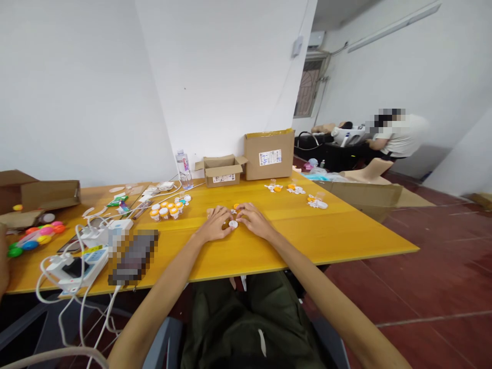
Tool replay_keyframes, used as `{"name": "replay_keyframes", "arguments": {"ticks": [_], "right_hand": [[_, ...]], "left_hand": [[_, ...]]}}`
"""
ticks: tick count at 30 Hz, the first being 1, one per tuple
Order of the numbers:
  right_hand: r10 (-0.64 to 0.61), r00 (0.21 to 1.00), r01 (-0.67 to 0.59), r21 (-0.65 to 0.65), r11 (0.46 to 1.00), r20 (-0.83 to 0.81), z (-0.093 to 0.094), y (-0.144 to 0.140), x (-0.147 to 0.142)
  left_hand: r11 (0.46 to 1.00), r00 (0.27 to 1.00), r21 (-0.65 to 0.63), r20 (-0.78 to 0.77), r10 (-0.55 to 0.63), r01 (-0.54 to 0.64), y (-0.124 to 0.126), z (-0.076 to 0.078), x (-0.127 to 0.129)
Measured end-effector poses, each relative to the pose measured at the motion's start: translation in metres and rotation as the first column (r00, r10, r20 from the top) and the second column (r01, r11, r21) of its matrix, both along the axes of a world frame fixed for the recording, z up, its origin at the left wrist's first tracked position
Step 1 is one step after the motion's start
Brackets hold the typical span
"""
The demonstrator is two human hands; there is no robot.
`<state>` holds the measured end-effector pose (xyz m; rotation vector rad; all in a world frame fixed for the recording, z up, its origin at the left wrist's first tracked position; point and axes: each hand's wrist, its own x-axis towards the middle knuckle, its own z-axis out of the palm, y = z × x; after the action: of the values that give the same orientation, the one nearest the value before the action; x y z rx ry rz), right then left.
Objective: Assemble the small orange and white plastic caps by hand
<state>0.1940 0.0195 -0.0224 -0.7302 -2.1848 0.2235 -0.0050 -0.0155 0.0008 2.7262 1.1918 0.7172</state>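
White round plastic piece [233,224]: at the centre of the frame, between your two hands, over the yellow wood-grain table [330,241].
Piece's long axis: none you can make out; it looks nearly round from here.
Left hand [216,224]: your fingers are bent, with the thumb tip at the piece's lower left edge, seemingly touching; whether it grips, I cannot tell.
Right hand [252,220]: your fingers curl in from the piece's right; contact is too small to tell, so I cannot say if they grasp.
Nearer hand: both are close beside it; your left thumb looks nearest.
Small white-and-dark parts [233,211]: just above the piece in the frame, between your hands.
White containers with orange caps [165,210]: clustered left of centre, apart from your left hand.
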Motion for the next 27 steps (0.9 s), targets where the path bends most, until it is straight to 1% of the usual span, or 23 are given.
{"name": "replay_keyframes", "arguments": {"ticks": [8, 14, 23, 27], "right_hand": [[0.055, 0.998, -0.055, -0.001, 0.998, 0.034, 0.0012, -0.0028, -0.0026], [0.062, 0.997, -0.061, -0.021, 0.998, 0.042, 0.0025, -0.004, -0.0031], [0.05, 0.997, -0.05, 0.007, 0.999, 0.062, 0.0009, -0.0032, -0.0033], [0.055, 0.996, -0.055, -0.005, 0.998, 0.066, 0.0018, -0.0035, -0.0032]], "left_hand": [[1.0, 1.0, -0.013, -0.012, 0.011, -0.011, -0.0008, 0.0014, 0.0006], [1.0, 1.0, -0.017, -0.017, 0.0, -0.001, -0.0017, 0.0029, 0.001], [1.0, 1.0, -0.025, -0.015, 0.002, -0.002, 0.0, 0.0021, 0.001], [1.0, 1.0, -0.03, -0.006, -0.001, 0.001, -0.0004, 0.0026, 0.0013]]}}
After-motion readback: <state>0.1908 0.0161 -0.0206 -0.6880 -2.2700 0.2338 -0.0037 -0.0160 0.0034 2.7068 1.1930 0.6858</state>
